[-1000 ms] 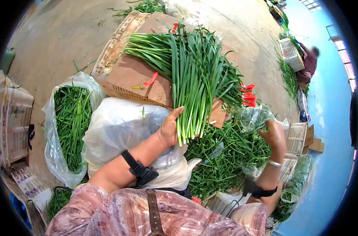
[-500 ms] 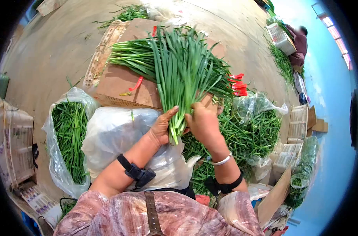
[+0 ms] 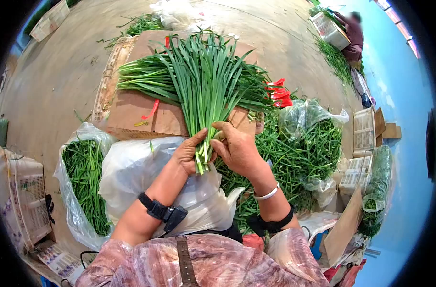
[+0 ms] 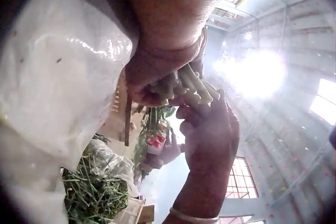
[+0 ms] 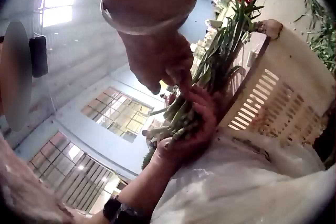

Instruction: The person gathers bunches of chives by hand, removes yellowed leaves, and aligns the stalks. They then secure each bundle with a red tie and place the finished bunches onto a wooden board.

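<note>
A fanned bunch of long green stalks (image 3: 203, 88) lies with its leaves pointing away, over another bunch (image 3: 146, 76) set crosswise on a brown cardboard sheet (image 3: 124, 115). My left hand (image 3: 187, 152) curls round the pale stem ends, whose cut tips (image 5: 170, 129) stick out of the grip in the right wrist view. At the bunch's right side, my right hand (image 3: 239, 149) has its thumb and bent forefinger at the stems, seeming to pinch some. The left wrist view shows the right hand (image 4: 210, 137) close against the stem ends; its exact hold is partly hidden.
White plastic (image 3: 132, 165) covers something before the body. A bag of greens (image 3: 86, 179) stands left, loose greens (image 3: 299, 158) lie right. Red ties (image 3: 279, 93) sit beyond the cardboard's right edge. Crates (image 3: 364, 131) line the right side; a person (image 3: 354, 36) is far off.
My right hand has come in from the far right to the stems beside my left hand. The bunch's leaves have fanned out wider, and the head view has shifted.
</note>
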The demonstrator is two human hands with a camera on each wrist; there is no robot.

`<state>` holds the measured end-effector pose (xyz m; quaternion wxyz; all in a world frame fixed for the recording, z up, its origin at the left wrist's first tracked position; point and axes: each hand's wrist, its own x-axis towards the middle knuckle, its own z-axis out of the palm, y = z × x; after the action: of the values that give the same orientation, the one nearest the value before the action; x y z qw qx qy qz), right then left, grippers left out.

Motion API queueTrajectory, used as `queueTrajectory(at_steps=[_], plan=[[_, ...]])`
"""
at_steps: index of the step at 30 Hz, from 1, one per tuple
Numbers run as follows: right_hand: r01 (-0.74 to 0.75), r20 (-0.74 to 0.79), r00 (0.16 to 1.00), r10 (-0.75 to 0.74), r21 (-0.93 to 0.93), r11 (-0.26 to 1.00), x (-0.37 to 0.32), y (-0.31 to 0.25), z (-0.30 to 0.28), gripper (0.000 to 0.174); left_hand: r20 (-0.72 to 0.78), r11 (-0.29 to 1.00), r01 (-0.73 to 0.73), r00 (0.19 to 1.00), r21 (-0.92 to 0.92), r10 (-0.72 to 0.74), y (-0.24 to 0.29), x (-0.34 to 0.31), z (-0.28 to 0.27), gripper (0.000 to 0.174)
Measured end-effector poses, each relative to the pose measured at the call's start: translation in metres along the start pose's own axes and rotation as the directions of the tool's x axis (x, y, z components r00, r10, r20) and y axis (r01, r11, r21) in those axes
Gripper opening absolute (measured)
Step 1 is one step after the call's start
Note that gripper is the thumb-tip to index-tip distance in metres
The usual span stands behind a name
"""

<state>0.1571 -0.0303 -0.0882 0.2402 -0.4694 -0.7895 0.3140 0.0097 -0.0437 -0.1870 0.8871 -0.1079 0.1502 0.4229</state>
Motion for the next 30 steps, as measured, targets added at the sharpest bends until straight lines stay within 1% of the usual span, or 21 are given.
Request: queueTrajectory(at_steps=[1,3,4,5,6,7,8,9,11,12,13,16,17,19,20,23,24,25,27,29,30], plan=[[-0.003,-0.001,1.0,0.003,0.002,1.0,-0.001,0.003,0.001,0.024,0.023,1.0,0.029,0.999,-0.002,-0.029,0.001,-0.001,0.0,0.024],[-0.013,-0.182,0.983,0.033,0.11,0.994,-0.003,0.016,0.005,0.02,0.021,0.999,0.006,1.0,0.039,-0.007,0.001,-0.003,0.002,0.022],[0.001,-0.253,0.967,0.013,0.056,0.998,-0.002,0.029,0.005,0.015,0.008,0.999,0.002,1.0,0.032,-0.003,0.0,-0.003,0.002,0.025],[-0.002,-0.346,0.934,0.092,0.251,0.968,0.001,0.038,0.008,0.01,-0.006,1.0,-0.002,1.0,0.024,0.002,0.0,-0.003,0.002,0.027],[-0.117,-0.313,0.914,0.258,0.407,0.906,0.001,0.045,0.006,0.01,-0.01,1.0,-0.01,1.0,0.03,0.011,0.0,-0.002,0.0,0.028],[-0.222,-0.255,0.874,0.414,0.548,0.806,0.005,0.044,0.001,0.011,-0.012,1.0,-0.01,1.0,0.029,0.01,0.0,-0.002,-0.002,0.028],[-0.282,-0.186,0.853,0.487,0.622,0.73,0.008,0.058,0.002,0.02,0.011,1.0,-0.002,1.0,0.031,0.001,0.0,-0.002,-0.002,0.028],[-0.282,-0.187,0.853,0.488,0.622,0.73,0.012,0.063,0.001,0.02,0.034,0.999,0.008,0.999,0.032,-0.009,-0.001,-0.001,-0.003,0.028],[-0.425,0.089,0.781,0.618,0.801,0.422,0.022,0.069,-0.001,0.027,0.036,0.999,0.003,0.999,0.037,-0.004,-0.002,-0.002,-0.003,0.028],[-0.429,0.096,0.763,0.639,0.815,0.39,0.028,0.071,0.002,0.029,0.037,0.999,-0.005,0.999,0.041,0.003,-0.002,-0.002,-0.003,0.028],[-0.431,0.098,0.763,0.639,0.814,0.389,0.034,0.073,0.006,0.029,0.036,0.999,-0.006,0.999,0.04,0.004,-0.002,-0.003,-0.003,0.028],[-0.285,0.001,0.785,0.619,0.888,0.361,0.043,0.08,0.011,0.016,0.038,1.0,-0.007,0.999,0.031,0.005,-0.001,-0.002,-0.002,0.028],[-0.288,0.005,0.787,0.617,0.887,0.36,0.043,0.081,0.01,0.016,0.045,0.999,-0.009,0.999,0.05,0.007,-0.001,-0.002,-0.003,0.029],[-0.169,-0.066,0.788,0.612,0.933,0.318,0.037,0.079,0.008,0.01,0.05,0.998,-0.009,0.999,0.063,0.006,-0.003,-0.002,-0.003,0.031],[-0.102,-0.065,0.802,0.593,0.964,0.244,0.033,0.075,0.006,0.007,0.037,0.995,-0.029,0.999,0.092,0.026,-0.004,-0.002,0.0,0.034],[-0.077,-0.067,0.81,0.583,0.973,0.218,0.026,0.063,0.003,0.006,0.013,0.988,-0.059,0.998,0.142,0.058,-0.007,0.0,-0.002,0.039],[-0.108,-0.018,0.851,0.524,0.972,0.209,0.025,0.072,0.005,0.009,0.031,0.988,-0.053,0.998,0.145,0.049,-0.007,0.0,-0.002,0.04],[-0.106,-0.02,0.852,0.524,0.972,0.21,0.024,0.071,0.007,0.009,0.049,0.988,-0.047,0.998,0.148,0.04,-0.007,0.0,0.0,0.041],[-0.173,-0.029,0.866,0.499,0.919,0.353,0.02,0.065,0.014,0.011,0.071,0.984,-0.048,0.997,0.169,0.036,-0.007,-0.001,0.006,0.042],[-0.155,-0.012,0.894,0.447,0.93,0.334,0.019,0.06,0.02,0.012,0.093,0.98,-0.044,0.995,0.193,0.027,-0.007,-0.001,0.009,0.043],[-0.175,-0.006,0.892,0.453,0.918,0.357,0.018,0.06,0.023,0.012,0.033,0.96,-0.076,0.997,0.271,0.069,-0.008,-0.002,0.008,0.044]])
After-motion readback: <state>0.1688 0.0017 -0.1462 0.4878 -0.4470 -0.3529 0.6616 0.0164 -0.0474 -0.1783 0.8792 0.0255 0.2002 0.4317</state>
